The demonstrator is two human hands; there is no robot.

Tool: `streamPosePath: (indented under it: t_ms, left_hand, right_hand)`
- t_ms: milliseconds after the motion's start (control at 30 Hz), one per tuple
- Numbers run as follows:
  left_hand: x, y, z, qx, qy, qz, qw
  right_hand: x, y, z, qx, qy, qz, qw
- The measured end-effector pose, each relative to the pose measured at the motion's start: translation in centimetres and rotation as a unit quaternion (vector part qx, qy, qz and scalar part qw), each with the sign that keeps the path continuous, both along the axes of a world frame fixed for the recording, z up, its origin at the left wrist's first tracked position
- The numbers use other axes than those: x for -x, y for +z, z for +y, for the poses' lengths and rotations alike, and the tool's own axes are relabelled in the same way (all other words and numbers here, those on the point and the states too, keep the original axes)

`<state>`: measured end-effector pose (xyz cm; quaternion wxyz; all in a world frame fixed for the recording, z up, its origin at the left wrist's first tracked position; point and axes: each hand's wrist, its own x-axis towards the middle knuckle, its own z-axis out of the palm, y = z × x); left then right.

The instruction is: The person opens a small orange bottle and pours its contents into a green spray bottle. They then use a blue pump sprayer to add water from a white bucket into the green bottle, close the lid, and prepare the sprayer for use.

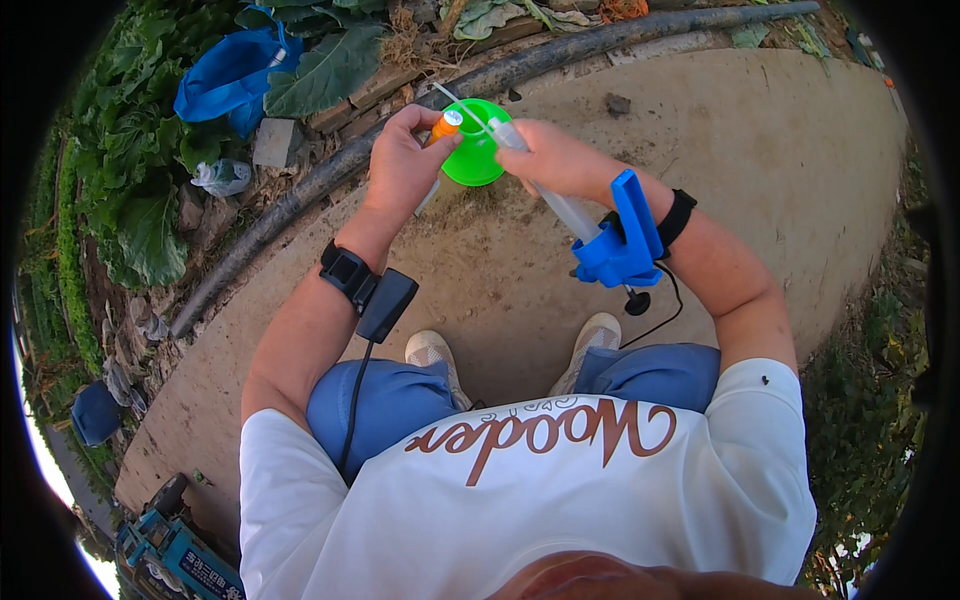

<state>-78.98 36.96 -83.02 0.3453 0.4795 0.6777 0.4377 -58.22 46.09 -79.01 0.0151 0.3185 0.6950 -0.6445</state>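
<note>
My left hand (401,157) pinches a small orange bottle (444,129) with a silvery top between thumb and fingers. A pale strip (427,199) shows just below that hand; what it is I cannot tell. My right hand (541,150) is closed around the translucent pump cylinder (566,210) of a sprayer head. Its blue trigger handle (626,240) lies by my right wrist, and its thin white tube (461,106) points up and left. Beneath and between both hands, a bright green sprayer tank (474,169) stands on the ground, its top partly covered by the tube.
A thick black pipe (300,191) runs along the concrete path (750,150). Beyond it are leafy plants (150,217), a blue bag (225,75), a grey block (277,142) and a clear plastic bottle (223,178). A blue vehicle (176,555) stands at lower left. My shoes (430,347) are on the path.
</note>
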Motion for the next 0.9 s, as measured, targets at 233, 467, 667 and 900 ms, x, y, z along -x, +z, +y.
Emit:
streamPosePath:
  t_ms: [233,467,667,900]
  left_hand:
    - [0.8,0.1,-0.1,-0.013,0.023,-0.003,1.000]
    - [2.4,1.2,-0.7,-0.013,0.062,0.003,0.998]
    - [3.1,1.3,-0.4,-0.088,0.067,-0.023,0.994]
    - [3.1,3.3,-1.1,-0.090,0.065,-0.095,0.989]
  right_hand:
    - [-0.6,1.8,0.0,-0.020,0.006,-0.020,1.000]
    - [-2.6,4.5,0.6,-0.086,0.050,-0.153,0.983]
    - [-2.7,6.0,1.3,-0.149,0.130,-0.233,0.952]
    - [1.3,7.4,2.9,-0.229,0.232,-0.323,0.888]
